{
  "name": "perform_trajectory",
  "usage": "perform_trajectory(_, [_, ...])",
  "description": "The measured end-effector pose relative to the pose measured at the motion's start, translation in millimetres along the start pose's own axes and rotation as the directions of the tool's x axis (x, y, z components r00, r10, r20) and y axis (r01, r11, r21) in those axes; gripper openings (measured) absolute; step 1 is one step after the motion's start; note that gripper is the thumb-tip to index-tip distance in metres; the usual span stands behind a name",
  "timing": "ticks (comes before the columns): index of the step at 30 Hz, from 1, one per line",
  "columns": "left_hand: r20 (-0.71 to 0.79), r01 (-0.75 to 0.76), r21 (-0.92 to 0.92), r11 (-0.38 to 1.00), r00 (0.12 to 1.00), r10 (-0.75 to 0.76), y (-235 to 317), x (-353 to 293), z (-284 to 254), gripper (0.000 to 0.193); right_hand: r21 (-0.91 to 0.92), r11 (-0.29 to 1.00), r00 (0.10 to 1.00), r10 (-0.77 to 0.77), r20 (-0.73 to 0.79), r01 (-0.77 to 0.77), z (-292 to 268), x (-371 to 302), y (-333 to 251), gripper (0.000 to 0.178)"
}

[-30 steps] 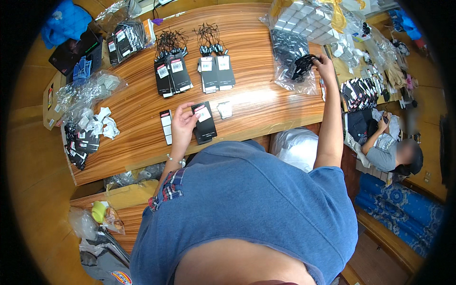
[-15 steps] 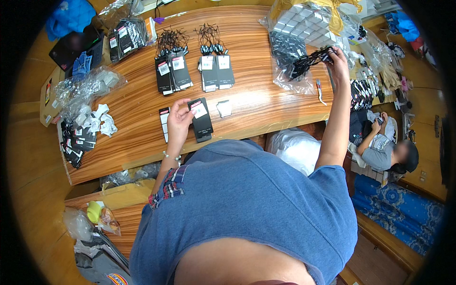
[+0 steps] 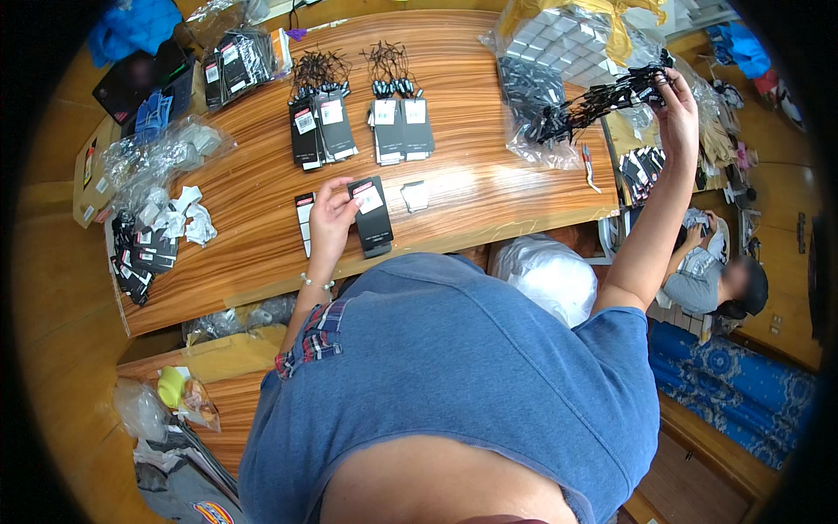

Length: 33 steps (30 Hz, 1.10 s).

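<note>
My left hand (image 3: 332,214) is closed on the left edge of a small stack of black hang tags (image 3: 375,229), near the table's front edge. A white label sits on the top tag. Away to the right, my right hand (image 3: 677,103) grips a bunch of black tag strings (image 3: 611,98) that stretches to a clear plastic bag (image 3: 532,96) full of such strings. Beside my left hand lies a narrow tag with a white label (image 3: 305,229). On the other side is a small white paper piece (image 3: 415,197).
Two groups of strung tags (image 3: 321,131) (image 3: 401,135) lie across the table. Red-handled snippers (image 3: 589,168) rest by the right edge. Crumpled white paper (image 3: 199,225) and loose black tags (image 3: 144,258) are at left. Another person (image 3: 705,284) sits at far right.
My right hand has moved right and slightly up, drawing the black strings out longer from the bag. My left hand stays on the tags.
</note>
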<state>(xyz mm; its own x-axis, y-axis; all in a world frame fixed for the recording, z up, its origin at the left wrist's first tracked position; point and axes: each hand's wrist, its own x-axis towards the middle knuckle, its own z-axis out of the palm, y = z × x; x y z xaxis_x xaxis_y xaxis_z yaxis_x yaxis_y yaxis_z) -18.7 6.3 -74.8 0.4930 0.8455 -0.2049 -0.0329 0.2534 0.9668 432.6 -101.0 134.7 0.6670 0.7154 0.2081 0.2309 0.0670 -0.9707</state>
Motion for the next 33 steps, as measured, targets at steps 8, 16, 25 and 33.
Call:
perform_trajectory(8, [-0.01,0.019,-0.01,1.0,1.0,-0.019,2.9,-3.8,0.5,0.032,-0.034,0.991,0.99,0.131,0.049,-0.13,37.3,-53.5,-6.0,0.014])
perform_trajectory(16, [0.007,0.033,-0.016,0.999,0.999,-0.033,0.5,-1.5,6.4,0.032,-0.072,0.89,0.878,0.455,0.146,-0.45,76.5,-115.9,91.4,0.014])
perform_trajectory(25, [0.022,0.017,0.031,0.999,1.0,-0.017,-3.3,2.0,12.2,0.032,-0.479,0.841,0.919,0.362,0.154,-0.252,52.7,-108.3,174.6,0.015])
perform_trajectory(33, [-0.014,0.044,0.004,0.999,0.999,-0.044,3.1,-1.9,26.2,0.033,-0.791,0.318,0.846,-0.078,0.527,0.522,80.7,-70.4,219.0,0.046])
